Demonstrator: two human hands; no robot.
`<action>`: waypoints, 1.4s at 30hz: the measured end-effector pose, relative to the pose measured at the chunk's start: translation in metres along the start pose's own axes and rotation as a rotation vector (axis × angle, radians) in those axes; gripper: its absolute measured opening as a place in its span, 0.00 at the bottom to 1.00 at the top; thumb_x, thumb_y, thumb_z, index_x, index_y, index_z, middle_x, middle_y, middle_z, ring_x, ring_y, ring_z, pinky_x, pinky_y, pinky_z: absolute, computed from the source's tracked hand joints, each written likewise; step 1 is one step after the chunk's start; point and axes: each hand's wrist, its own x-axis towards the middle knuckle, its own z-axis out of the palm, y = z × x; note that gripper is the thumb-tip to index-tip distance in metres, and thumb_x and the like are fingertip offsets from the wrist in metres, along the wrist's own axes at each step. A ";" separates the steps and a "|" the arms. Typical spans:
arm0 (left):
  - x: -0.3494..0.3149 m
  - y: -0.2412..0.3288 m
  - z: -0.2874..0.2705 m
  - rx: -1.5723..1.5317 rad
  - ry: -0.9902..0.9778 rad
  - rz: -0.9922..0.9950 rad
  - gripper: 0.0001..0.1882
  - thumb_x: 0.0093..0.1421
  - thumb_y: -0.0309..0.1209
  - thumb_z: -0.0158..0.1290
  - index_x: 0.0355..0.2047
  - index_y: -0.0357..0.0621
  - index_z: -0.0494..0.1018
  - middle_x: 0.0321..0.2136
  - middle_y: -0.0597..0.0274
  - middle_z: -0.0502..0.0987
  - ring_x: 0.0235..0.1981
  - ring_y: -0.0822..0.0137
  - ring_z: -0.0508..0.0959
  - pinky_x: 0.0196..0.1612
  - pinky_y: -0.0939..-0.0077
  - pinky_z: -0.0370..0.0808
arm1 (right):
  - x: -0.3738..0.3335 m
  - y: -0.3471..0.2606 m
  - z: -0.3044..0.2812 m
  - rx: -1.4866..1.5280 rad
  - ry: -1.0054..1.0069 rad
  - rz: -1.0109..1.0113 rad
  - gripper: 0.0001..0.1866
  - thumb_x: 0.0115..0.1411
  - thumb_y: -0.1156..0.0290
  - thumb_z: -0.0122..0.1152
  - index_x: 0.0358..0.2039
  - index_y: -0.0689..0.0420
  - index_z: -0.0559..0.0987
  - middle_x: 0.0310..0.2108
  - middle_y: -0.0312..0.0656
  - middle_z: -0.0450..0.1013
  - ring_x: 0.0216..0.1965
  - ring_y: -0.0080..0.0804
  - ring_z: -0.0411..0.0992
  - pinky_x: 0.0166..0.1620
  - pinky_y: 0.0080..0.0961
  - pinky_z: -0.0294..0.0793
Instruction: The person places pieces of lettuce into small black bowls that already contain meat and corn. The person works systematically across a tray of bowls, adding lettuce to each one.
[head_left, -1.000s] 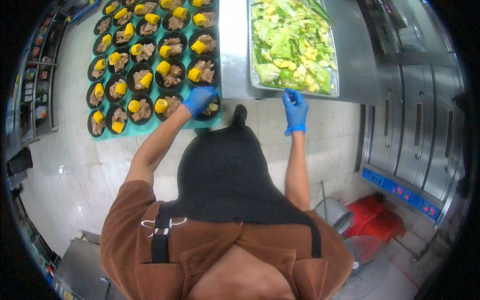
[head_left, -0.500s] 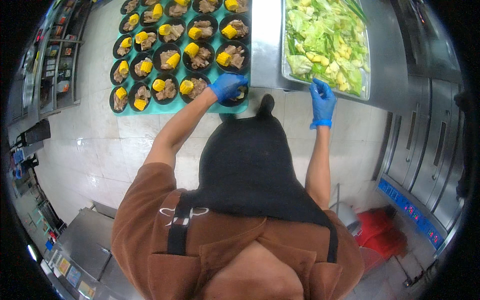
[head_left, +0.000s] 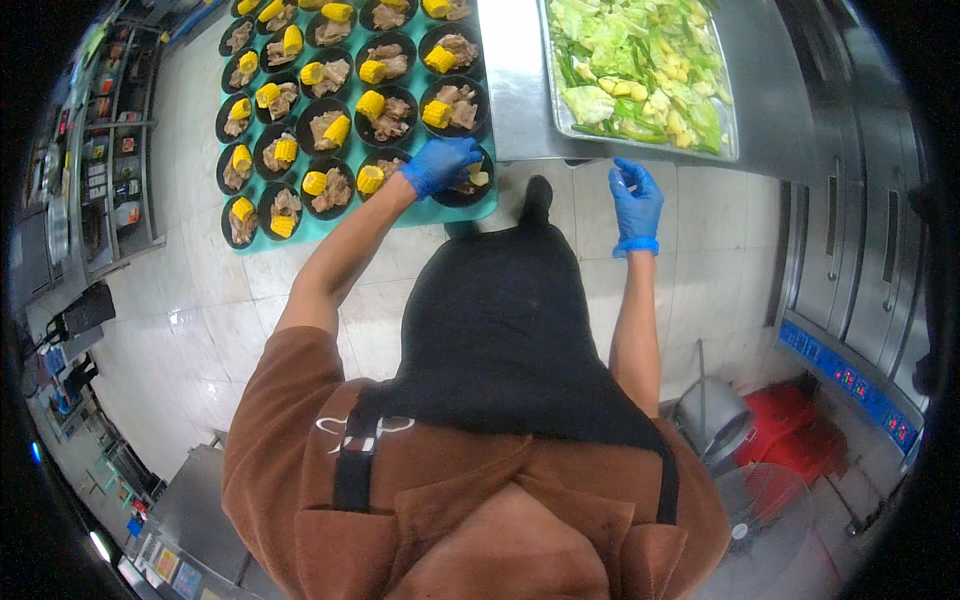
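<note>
My left hand (head_left: 442,167), in a blue glove, reaches over the near right black bowl (head_left: 465,199) on the turquoise tray. Its fingers are bent down into the bowl; what they hold, if anything, is hidden. A pale yellow vegetable piece (head_left: 479,178) shows at the fingertips, with some meat beside it. My right hand (head_left: 637,203), also blue-gloved, hovers just off the front edge of the steel table. Its fingers curl inward, and I cannot make out whether anything is in them. Beyond it lies a metal tray (head_left: 648,149) of chopped cabbage (head_left: 640,60) with yellowish pieces and green strips.
Rows of black bowls with meat and corn pieces (head_left: 437,113) cover the turquoise tray (head_left: 430,212). The steel table (head_left: 520,115) adjoins it on the right. Steel cabinets (head_left: 815,260) stand at the right, with a metal pot (head_left: 715,418) and red container (head_left: 790,430) on the floor.
Trays and table have shifted slightly up and left in view. My left hand has drawn back a little from the bowl, uncovering the pale piece. My right hand stays curled near the table edge.
</note>
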 end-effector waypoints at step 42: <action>0.189 0.091 -0.048 -0.326 0.624 -0.430 0.12 0.54 0.29 0.60 0.40 0.42 0.74 0.35 0.53 0.78 0.33 0.54 0.79 0.37 0.61 0.76 | 0.215 0.017 0.003 -0.846 -0.512 -0.528 0.19 0.52 0.65 0.68 0.46 0.48 0.78 0.45 0.49 0.72 0.48 0.53 0.72 0.46 0.46 0.77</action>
